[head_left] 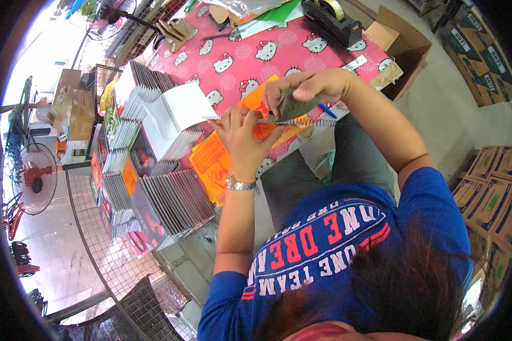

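My left hand (242, 133), a metal watch on its wrist, pinches one end of a metal spiral wire (318, 121) against an orange notebook (265, 129) at the table's edge. Just above and to its right, my right hand (310, 85) grips a flat grey-green object (293, 107) and presses it on the wire; what it is I cannot tell. The wire runs out to the right past both hands. More orange covers (210, 165) lie below my left hand. A blue pen (327, 111) lies beside the wire.
Stacks of spiral notebooks (173, 204) fill the left side, with a white open pad (179, 108) above them. The pink cartoon-cat tablecloth (301, 51) carries a black tape dispenser (331, 17). An open cardboard box (407, 48) and carton stacks (489, 193) stand right; a fan (34, 177) far left.
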